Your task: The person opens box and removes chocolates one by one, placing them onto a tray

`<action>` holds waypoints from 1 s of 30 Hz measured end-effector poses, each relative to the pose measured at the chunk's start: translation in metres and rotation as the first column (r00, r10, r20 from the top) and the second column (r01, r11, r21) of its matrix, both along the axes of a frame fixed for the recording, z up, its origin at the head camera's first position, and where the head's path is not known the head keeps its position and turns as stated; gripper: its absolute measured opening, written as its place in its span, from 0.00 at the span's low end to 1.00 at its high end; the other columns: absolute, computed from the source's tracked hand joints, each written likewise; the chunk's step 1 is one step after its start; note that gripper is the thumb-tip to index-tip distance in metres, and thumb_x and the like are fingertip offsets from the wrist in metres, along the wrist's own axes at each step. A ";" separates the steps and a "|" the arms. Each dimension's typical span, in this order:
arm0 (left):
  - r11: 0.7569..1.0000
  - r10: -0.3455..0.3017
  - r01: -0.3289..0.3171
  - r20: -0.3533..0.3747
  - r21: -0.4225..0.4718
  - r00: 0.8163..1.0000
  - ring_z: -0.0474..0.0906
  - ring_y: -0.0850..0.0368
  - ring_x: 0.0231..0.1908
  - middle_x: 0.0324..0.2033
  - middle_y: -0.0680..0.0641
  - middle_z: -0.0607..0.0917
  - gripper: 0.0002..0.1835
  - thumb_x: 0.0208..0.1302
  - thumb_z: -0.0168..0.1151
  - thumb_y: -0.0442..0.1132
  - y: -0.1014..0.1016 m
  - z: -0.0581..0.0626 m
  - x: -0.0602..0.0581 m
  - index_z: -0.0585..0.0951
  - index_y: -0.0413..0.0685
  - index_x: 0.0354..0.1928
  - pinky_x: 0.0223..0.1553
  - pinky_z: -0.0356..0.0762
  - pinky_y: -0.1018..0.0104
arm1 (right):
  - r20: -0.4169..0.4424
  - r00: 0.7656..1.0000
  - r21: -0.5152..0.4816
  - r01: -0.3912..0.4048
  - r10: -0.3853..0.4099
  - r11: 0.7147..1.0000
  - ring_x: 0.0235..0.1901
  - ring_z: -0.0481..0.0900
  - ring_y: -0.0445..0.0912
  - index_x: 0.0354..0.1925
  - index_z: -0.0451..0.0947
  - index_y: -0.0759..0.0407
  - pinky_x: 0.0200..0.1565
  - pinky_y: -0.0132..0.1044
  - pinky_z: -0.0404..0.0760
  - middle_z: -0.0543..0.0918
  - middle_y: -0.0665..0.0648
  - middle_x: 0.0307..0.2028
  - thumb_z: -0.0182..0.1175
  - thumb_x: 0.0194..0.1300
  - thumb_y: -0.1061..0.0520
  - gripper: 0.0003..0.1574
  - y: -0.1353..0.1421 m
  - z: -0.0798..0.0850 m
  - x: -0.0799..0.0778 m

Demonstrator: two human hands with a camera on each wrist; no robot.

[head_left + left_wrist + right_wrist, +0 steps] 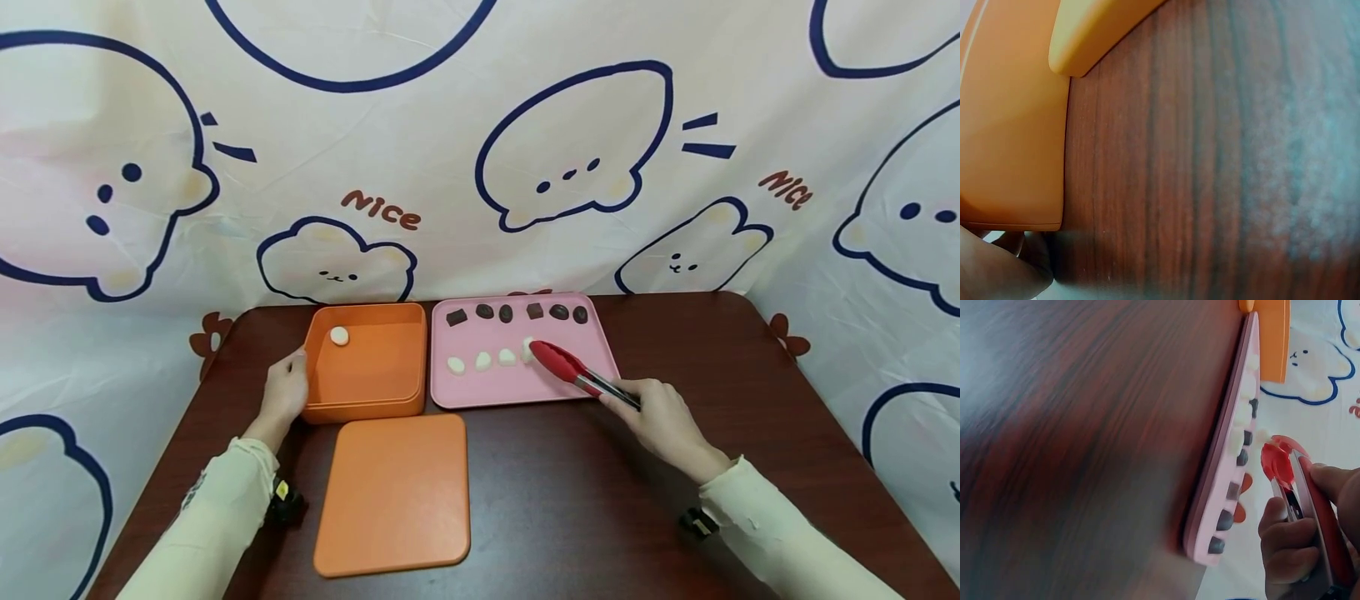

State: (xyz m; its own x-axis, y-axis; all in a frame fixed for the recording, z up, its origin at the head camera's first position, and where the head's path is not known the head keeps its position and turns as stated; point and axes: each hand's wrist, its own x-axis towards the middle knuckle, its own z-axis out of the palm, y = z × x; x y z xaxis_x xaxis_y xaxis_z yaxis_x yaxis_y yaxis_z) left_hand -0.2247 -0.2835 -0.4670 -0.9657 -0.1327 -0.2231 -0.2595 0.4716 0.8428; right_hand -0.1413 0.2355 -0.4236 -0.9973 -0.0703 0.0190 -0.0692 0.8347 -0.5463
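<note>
My right hand (660, 417) holds red-tipped tongs (558, 362) over the pink tray (525, 389). At their tips is a white candy-like piece (527, 350), clear of the tray in the right wrist view. Three more white pieces (483, 361) lie in a row on the tray, behind them a row of several dark brown pieces (535, 311), some oval, some square. With my left hand (285, 387) I grip the left side of an orange box (397, 406); part of that hand (997, 269) shows at the box's corner. Inside the box lies one round white piece (339, 336).
An orange lid (393, 496) lies flat on the dark wooden table (562, 492), in front of the box. The tray stands close against the box's right side. Behind the table hangs a cloth (450, 167) printed with cartoon figures.
</note>
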 end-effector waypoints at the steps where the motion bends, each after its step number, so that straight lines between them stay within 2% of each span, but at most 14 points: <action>1: 1.000 0.001 -0.001 -0.001 -0.001 1.000 0.44 0.39 0.80 0.80 0.40 0.48 0.33 0.82 0.21 0.55 0.000 0.000 0.000 0.48 0.47 0.81 0.79 0.47 0.40 | -0.001 1.000 -0.002 0.003 -0.003 1.000 0.15 0.64 0.40 0.60 0.81 0.65 0.16 0.30 0.64 0.70 0.50 0.19 0.65 0.70 0.49 0.27 0.003 0.000 0.000; 9: 1.000 0.023 -0.023 -0.001 -0.007 1.000 0.47 0.38 0.79 0.80 0.39 0.51 0.33 0.82 0.23 0.55 0.002 0.000 0.000 0.50 0.46 0.80 0.79 0.49 0.40 | 0.019 1.000 -0.010 0.016 -0.016 1.000 0.17 0.65 0.41 0.57 0.84 0.64 0.16 0.30 0.65 0.70 0.50 0.20 0.65 0.70 0.49 0.25 0.025 -0.005 -0.002; 19: 0.999 0.034 -0.034 0.004 -0.016 0.999 0.50 0.38 0.78 0.79 0.38 0.53 0.34 0.82 0.23 0.56 0.002 0.001 -0.003 0.52 0.46 0.80 0.78 0.51 0.41 | 0.115 0.992 -0.090 -0.041 0.051 0.995 0.21 0.71 0.39 0.53 0.84 0.70 0.20 0.30 0.68 0.85 0.58 0.26 0.61 0.73 0.47 0.26 0.045 -0.011 -0.013; 25: 0.999 0.031 -0.031 0.022 -0.010 0.999 0.50 0.38 0.78 0.79 0.38 0.53 0.34 0.82 0.23 0.56 0.002 0.001 -0.002 0.51 0.47 0.80 0.78 0.52 0.41 | 0.132 0.990 -0.068 -0.049 0.058 0.996 0.20 0.68 0.40 0.52 0.84 0.68 0.18 0.30 0.66 0.82 0.56 0.23 0.61 0.74 0.48 0.24 0.051 -0.006 -0.017; 30: 1.000 0.025 -0.025 0.008 -0.010 1.000 0.50 0.38 0.78 0.79 0.38 0.52 0.33 0.82 0.23 0.55 0.001 0.001 -0.001 0.51 0.47 0.80 0.78 0.51 0.40 | 0.134 0.990 -0.016 -0.043 0.045 0.999 0.19 0.67 0.41 0.52 0.84 0.67 0.18 0.31 0.66 0.77 0.52 0.21 0.60 0.74 0.47 0.24 0.056 -0.006 -0.019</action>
